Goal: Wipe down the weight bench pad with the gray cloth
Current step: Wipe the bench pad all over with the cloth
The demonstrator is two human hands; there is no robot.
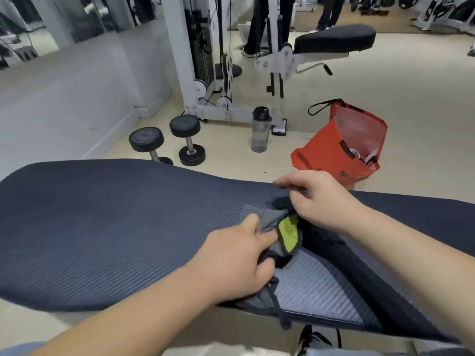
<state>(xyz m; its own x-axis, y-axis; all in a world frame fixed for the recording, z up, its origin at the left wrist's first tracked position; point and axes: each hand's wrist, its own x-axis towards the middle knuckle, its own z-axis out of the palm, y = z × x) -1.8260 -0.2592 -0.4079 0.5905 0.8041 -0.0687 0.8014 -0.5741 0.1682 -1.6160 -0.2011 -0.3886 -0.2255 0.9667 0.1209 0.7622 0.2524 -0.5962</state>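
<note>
Pad (102,227): dark navy, ribbed surface, spans the view side to side. A lighter grey ribbed panel sits at its near right, under the hands.

Forearms: both bare, reaching over the pad's near edge, the left from the lower left and the right from the lower right.

Left hand (236,260): over the pad's middle, knuckles up. Fingers curled into the cloth's near side, gripping a bunch of it.

Right hand (318,199): close to the pad's far edge. Fingers bent, pinching the cloth's far end; the fingertips lie on the pad surface.

Cloth (262,219): grey with dark edging, crumpled between the two hands and resting on the pad right of centre. A yellow-green patch (289,232) shows in the folds. One tail trails back past the left hand and hangs over the pad's near edge. Not spread flat.

Beyond the pad's far edge, on the floor:
- cable machine (180,60), white frame, well back
- red bag (341,150), open, to the right
- two dumbbells (185,125), to the left
- clear bottle (260,132), upright, between dumbbells and bag
</note>
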